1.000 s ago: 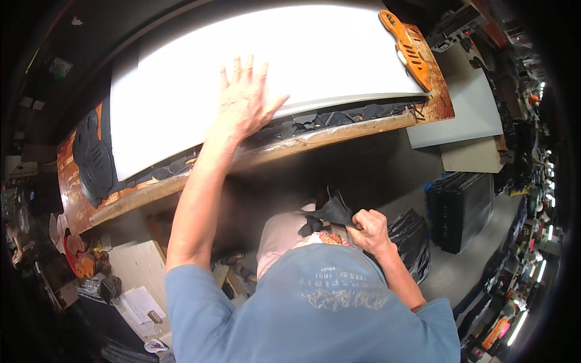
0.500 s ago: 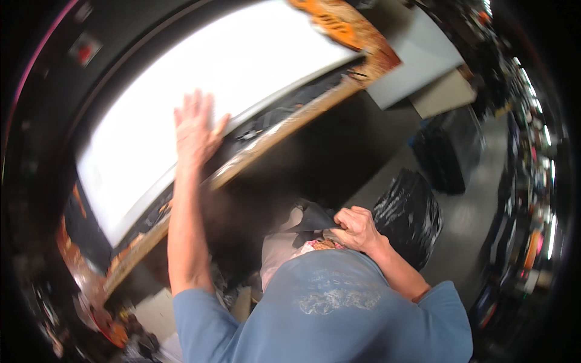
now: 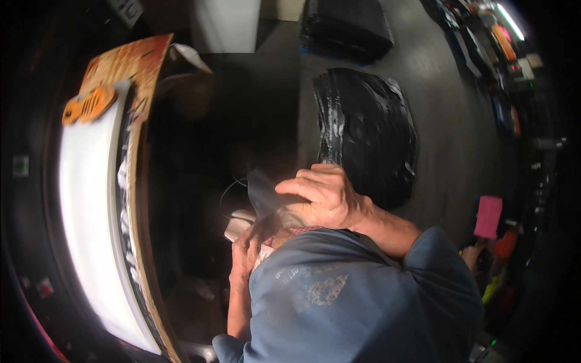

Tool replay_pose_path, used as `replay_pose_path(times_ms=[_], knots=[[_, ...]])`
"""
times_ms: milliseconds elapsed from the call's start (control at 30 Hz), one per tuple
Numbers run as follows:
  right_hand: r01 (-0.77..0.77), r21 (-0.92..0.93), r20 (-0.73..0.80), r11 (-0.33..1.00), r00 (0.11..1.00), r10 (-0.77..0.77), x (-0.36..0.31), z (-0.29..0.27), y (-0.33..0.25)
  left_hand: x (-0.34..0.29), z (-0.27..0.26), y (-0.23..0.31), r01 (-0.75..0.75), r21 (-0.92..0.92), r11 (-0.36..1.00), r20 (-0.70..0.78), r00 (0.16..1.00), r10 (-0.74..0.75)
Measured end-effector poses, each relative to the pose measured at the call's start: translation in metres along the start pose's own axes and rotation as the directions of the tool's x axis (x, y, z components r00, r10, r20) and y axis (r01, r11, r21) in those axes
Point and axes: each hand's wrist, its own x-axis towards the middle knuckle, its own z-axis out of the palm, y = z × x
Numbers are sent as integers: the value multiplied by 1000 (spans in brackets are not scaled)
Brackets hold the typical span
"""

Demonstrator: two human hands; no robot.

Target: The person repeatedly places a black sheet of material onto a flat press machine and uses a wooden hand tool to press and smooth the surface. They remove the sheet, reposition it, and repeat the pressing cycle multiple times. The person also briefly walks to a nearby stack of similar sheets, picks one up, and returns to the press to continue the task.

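Just in front of my lap, my right hand [image 3: 327,196] is closed, its thumb and curled forefinger at the edge of a thin dark grey sheet [image 3: 261,192]. Lower and to the left, my left hand [image 3: 243,253] has its fingers closed at the bottom of the same sheet. Motion smears the sheet, so its material is unclear. Under and beside the hands show a pale pinkish piece [image 3: 239,225] and a bit of red-patterned cloth [image 3: 296,231].
A long bright white board [image 3: 91,212] lies on a wood-edged bench at left, with an orange slotted tool [image 3: 89,106] at its far end. Ahead to the right, a glossy black pile [image 3: 369,136] and a black stack [image 3: 348,27] stand on the floor. Pink cloth [image 3: 488,216] is at right.
My left hand has left the white board and come down to the dark sheet by my right hand. The view has turned right, so the bench now stands along the left side.
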Motion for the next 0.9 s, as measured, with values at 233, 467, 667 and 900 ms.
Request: replay_pose_path(times_ms=[233, 467, 667, 900], knots=[[-81, -59, -27, 995, 996, 79, -65, -61, 45, 43, -8, -5, -392, 118, 912, -337, 849, 408], [-184, -199, -121, 963, 979, 162, -88, -128, 90, 92, -23, 77, -373, 330, 867, -265, 845, 465], [-287, -339, -264, 896, 943, 202, -73, -176, 135, 130, -4, 87, -282, 535, 797, 157, 959, 234], [-347, -701, -170, 623, 930, 327, -30, -255, 240, 235, -24, 208, -587, 193, 786, 96, 809, 580]])
